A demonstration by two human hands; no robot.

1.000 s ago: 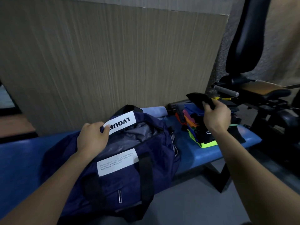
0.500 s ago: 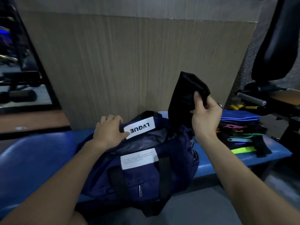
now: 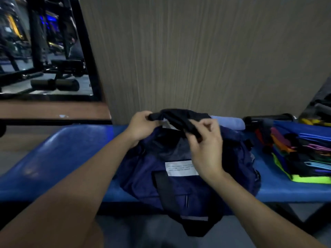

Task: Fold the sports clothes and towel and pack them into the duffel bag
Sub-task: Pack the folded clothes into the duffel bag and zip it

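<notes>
A navy duffel bag (image 3: 180, 181) with white labels and black straps sits open on the blue bench (image 3: 59, 158). Above its opening I hold a folded black garment (image 3: 179, 117). My left hand (image 3: 143, 127) grips the garment's left end at the bag's far rim. My right hand (image 3: 206, 145) pinches its right part over the open mouth of the bag. A stack of folded sports clothes (image 3: 302, 154) in several colours, with a neon green piece at the bottom, lies on the bench to the right. A rolled light-blue towel (image 3: 229, 122) lies behind the bag.
A wood-grain wall panel (image 3: 197, 59) stands right behind the bench. A mirror (image 3: 41, 51) at left shows gym equipment. Dark exercise gear (image 3: 320, 106) sits at the far right edge. Grey floor lies below the bench.
My right hand brought the black garment from the stack over to the bag and lowered it onto the opening. My left hand let go of the bag's rim label and took the garment's left end.
</notes>
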